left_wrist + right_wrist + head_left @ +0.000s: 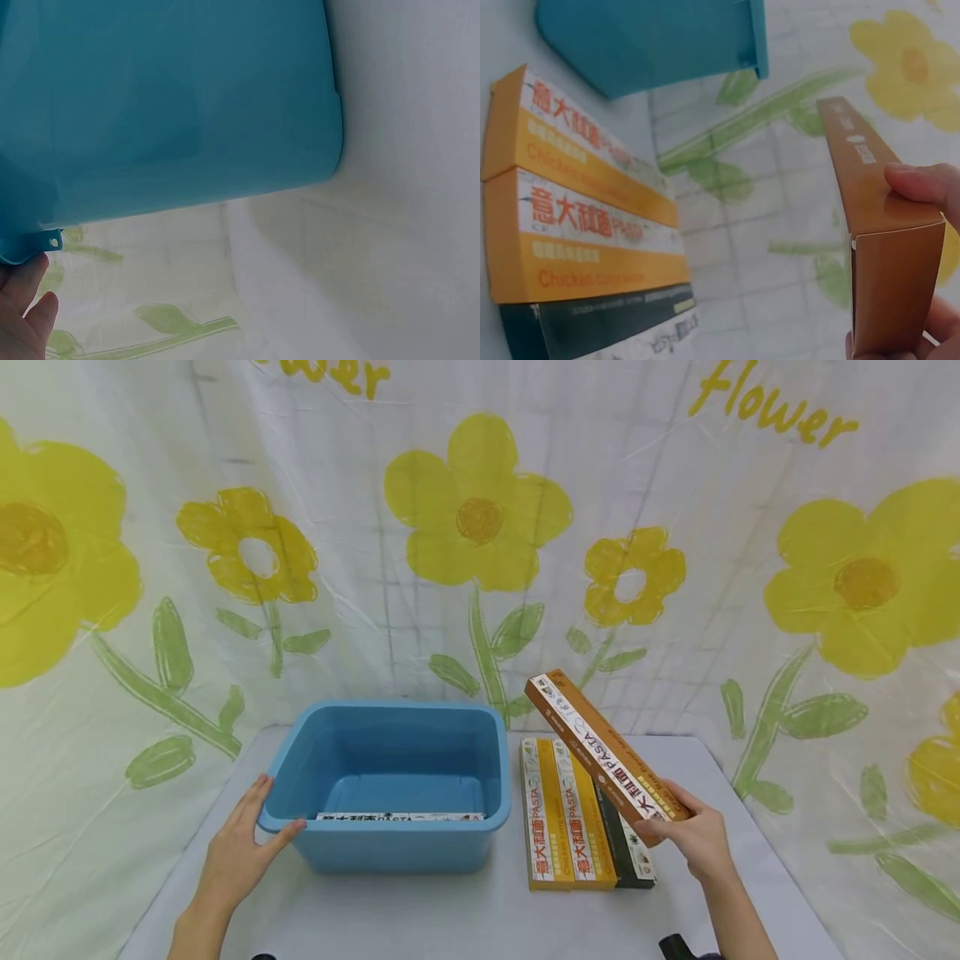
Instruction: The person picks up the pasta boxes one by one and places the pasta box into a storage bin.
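Observation:
My right hand [693, 835] grips the near end of a brown pasta box [600, 747], raised and tilted over other boxes, its far end up and left. In the right wrist view the thumb lies on one face of this box [892, 277], with fingers on the opposite side. My left hand [236, 847] rests at the near left corner of a blue plastic bin [390, 852], thumb at the front rim, fingers outstretched along the left side. Inside the bin, by its front wall, lies a pasta box [405, 817], mostly hidden by the rim.
To the right of the bin, two yellow pasta boxes [547, 860] and a dark pasta box [636, 868] lie side by side on the white table [420, 918]. A flower-printed curtain [480, 635] hangs behind the table. A small black object [675, 947] shows at the bottom edge.

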The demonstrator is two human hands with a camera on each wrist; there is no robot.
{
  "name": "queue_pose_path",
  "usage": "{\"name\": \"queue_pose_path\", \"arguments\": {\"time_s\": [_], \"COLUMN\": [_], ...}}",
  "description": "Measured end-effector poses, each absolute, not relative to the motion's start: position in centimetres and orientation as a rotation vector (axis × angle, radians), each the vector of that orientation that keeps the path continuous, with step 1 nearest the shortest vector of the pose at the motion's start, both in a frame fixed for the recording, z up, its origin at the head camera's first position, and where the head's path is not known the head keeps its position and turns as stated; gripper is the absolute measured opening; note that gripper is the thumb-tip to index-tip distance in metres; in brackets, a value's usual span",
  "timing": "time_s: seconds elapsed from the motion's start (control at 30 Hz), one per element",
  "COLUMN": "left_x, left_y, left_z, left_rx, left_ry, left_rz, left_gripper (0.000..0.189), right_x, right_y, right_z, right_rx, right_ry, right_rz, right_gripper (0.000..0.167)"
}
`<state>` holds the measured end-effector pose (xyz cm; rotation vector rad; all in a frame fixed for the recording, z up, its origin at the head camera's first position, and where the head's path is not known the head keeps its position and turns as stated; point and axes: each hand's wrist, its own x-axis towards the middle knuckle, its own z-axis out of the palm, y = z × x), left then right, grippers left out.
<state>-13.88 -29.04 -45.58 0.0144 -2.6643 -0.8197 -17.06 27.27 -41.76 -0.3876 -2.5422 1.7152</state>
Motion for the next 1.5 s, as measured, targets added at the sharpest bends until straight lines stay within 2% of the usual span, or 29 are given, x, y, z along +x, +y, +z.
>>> {"name": "queue_pose_path", "arguments": {"time_s": [0.83, 1.5], "left_x": [-13.8, -13.8], "left_y": [-28.9, -28.9], "left_z": [-45.6, -45.4], "left_rx": [0.016, 0.006], "left_ry": [-2.652, -2.649], "left_rz": [-0.822, -0.823], "left_gripper": [0.088, 0.087], "right_x": [-17.5, -18.9], "right_y": [24.0, 21.7], "right_z": [-40.4, -39.8], "right_rx": [-0.074, 0.044], "right_ry": [-2.513, -2.599], "right_rz": [1.846, 1.847], "right_gripper": [0.081, 0.081]}}
